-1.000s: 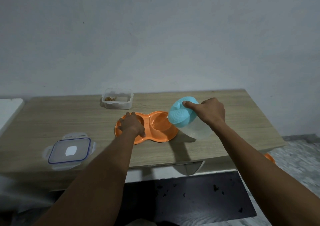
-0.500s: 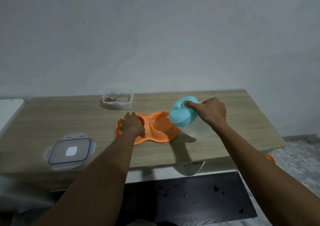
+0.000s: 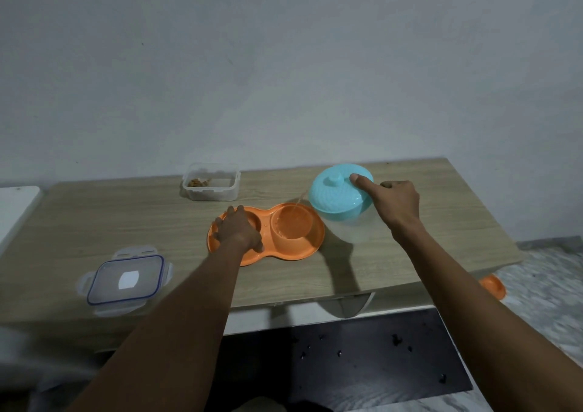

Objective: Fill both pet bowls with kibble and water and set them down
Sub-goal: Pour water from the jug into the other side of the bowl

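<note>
Table (image 3: 126, 222) bears orange bowl (image 3: 310, 249), tilted jug (image 3: 339, 198) streaming water (image 3: 291, 227) in.

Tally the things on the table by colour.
Orange: 1, double bowl
Teal-lidded: 1, jug
Clear: 2, kibble tub, tub lid
Total: 4

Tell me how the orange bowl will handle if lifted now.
The bowl looks like thin moulded plastic, so probably stiff and light. Water sits in its right well, so it would likely slosh if tilted. Its wide, low shape makes tipping unlikely.
</note>
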### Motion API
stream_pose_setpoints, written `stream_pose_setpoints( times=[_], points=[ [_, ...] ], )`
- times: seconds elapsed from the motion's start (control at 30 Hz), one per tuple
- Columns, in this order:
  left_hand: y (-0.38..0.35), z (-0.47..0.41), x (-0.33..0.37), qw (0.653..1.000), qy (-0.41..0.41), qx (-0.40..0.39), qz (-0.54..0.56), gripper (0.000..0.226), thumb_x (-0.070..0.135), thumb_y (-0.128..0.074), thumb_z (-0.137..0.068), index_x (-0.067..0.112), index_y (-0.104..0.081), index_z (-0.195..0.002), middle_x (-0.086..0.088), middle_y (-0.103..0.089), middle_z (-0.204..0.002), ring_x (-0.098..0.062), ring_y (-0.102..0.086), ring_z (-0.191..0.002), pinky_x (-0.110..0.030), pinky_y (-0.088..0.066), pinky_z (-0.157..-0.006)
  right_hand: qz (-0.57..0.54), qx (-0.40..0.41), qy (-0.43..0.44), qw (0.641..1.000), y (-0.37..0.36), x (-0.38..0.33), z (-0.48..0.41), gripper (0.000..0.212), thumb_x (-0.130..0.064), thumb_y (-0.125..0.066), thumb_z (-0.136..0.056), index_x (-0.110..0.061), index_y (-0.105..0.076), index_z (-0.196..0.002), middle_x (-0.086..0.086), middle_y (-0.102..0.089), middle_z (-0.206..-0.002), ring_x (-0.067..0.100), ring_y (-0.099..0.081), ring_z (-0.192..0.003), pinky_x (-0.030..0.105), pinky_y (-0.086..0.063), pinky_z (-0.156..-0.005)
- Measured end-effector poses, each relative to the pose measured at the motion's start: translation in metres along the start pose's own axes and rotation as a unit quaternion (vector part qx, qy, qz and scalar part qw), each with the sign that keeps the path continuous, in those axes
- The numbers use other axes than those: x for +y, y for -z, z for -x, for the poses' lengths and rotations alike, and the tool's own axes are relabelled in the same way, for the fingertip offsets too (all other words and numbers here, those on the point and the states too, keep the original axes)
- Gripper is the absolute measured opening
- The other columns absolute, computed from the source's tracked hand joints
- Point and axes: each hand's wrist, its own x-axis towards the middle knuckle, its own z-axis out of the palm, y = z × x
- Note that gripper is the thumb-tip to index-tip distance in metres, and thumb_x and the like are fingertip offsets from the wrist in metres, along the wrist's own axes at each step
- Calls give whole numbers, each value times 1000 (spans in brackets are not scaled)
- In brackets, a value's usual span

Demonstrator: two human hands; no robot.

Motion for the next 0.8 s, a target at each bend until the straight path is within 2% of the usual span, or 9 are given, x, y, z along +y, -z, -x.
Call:
stream_pose_setpoints(
  times=[0.23,0.57,0.73,0.8],
  points=[
    [-2,-1,0,1000,3,-5,9,127,25,-93,-58,18,-14,-157,-4,-10,-164,-41,-12,-148,-59,-30,-113,-123,16,-1,992,-21,-9,-29,67,-55,-86,-68,-16,-34,-50,0,-32,-54,17,-31,-56,33,-28,-57],
    [-4,-6,-3,1000,-1,9,19,130,27,-95,-52,18,-18,-156,-6,-11,-164,-40,-12,-148,-50,-25,-117,-165,-48,-47,984,-109,-11,-96,65,-57,-85,-68,-18,-36,-51,1,-36,-58,17,-35,-60,35,-30,-59],
    [-6,-6,-4,999,-7,21,40,130,26,-95,-49,16,-21,-156,-9,-12,-164,-39,-13,-149,-48,-23,-118,-153,-100,-61,981,-135,-10,-124,59,-53,-85,-72,-14,-44,-55,1,-42,-58,17,-40,-60,35,-34,-60],
    [-8,-6,-4,999,-16,32,40,131,27,-96,-48,14,-22,-156,-11,-14,-163,-36,-15,-149,-45,-18,-121,-159,-124,-68,977,-142,-11,-133,61,-57,-83,-68,-3,-55,-64,6,-51,-65,18,-46,-66,37,-38,-65]
  ],
)
